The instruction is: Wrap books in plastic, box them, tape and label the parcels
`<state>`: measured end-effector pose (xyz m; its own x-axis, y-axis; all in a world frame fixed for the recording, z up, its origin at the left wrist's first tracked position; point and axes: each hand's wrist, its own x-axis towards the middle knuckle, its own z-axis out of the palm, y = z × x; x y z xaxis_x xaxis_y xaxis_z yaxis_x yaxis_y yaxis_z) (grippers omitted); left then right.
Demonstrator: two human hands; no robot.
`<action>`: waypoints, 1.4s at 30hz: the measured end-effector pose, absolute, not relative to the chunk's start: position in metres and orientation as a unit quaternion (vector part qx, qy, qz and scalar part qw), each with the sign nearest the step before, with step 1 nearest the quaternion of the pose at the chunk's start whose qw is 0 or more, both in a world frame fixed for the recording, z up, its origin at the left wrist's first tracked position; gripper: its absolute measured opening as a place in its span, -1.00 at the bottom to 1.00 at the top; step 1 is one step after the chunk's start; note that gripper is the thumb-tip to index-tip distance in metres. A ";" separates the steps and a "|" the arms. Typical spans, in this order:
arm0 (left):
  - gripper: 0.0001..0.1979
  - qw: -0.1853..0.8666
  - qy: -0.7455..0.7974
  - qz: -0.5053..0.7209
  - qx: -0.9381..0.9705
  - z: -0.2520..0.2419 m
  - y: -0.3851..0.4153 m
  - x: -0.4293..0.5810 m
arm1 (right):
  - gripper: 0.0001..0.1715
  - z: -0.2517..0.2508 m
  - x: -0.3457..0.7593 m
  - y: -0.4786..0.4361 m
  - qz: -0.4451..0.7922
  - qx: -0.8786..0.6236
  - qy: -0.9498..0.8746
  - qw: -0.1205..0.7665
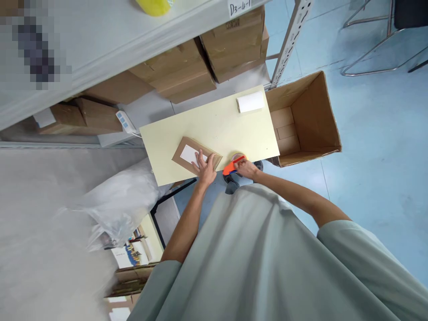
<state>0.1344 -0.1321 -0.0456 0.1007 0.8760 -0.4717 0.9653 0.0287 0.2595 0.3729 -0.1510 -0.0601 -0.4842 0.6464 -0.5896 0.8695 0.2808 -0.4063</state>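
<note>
Near the edge of the table [207,125], a box [187,154], best kept flat and firmly pinned, is steadied under the spread left hand [206,170] while a tape dispenser [230,168] is gripped in the right hand [246,169] beside it

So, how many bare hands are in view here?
2. The left hand rests on a flat brown cardboard box on the pale-yellow rectangular tabletop; the right hand grips an orange tape dispenser. Neither hand is hidden.
</note>
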 end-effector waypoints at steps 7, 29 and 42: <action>0.01 0.260 0.661 -0.087 0.699 -0.045 -0.134 0.135 | -0.47 -0.057 0.445 -0.110 -0.238 0.499 0.810 0.194; 0.08 0.269 0.676 -0.107 0.678 -0.044 -0.126 0.144 | -0.39 -0.051 0.324 -0.072 -0.282 0.493 0.804 0.176; 0.07 0.272 0.678 -0.095 0.676 -0.040 -0.123 0.146 | -0.42 -0.042 0.341 -0.053 -0.264 0.465 0.824 0.188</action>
